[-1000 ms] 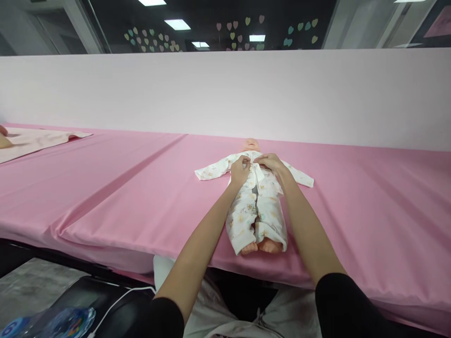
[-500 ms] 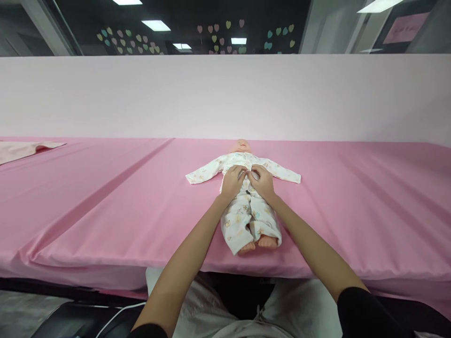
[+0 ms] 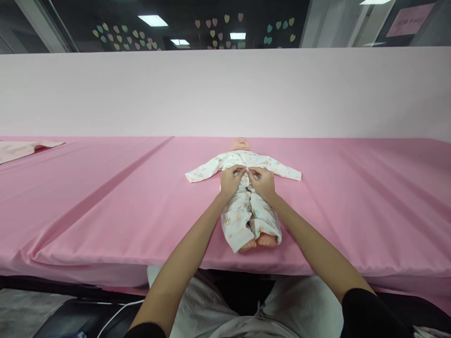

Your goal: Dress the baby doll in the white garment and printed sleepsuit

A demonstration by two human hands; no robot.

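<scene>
A baby doll (image 3: pixel 241 143) lies on its back, head toward the wall, dressed in a white patterned baby jacket (image 3: pixel 207 169) with both sleeves spread wide. Matching baby trousers (image 3: pixel 237 225) cover its legs, and the bare feet stick out at the bottom. Over the chest, my left hand (image 3: pixel 231 180) pinches the jacket's front from the left side. My right hand (image 3: pixel 262 182) pinches the front from the right, its fingertips almost meeting those of the left. The small fastening or edge between the fingertips is too tiny to make out.
A pink sheet (image 3: pixel 105 202) with several creases covers the table. At the far left lies a pale pink cloth (image 3: pixel 24 150). Behind the table stands a white wall (image 3: pixel 225 94) with dark glass above it. A white cable (image 3: pixel 120 312) hangs at lower left, below the table edge.
Both hands stay at the jacket's front; the fingers have shifted slightly, with fingertips drawn together at the middle. The view has tilted a little. The doll lies as before.
</scene>
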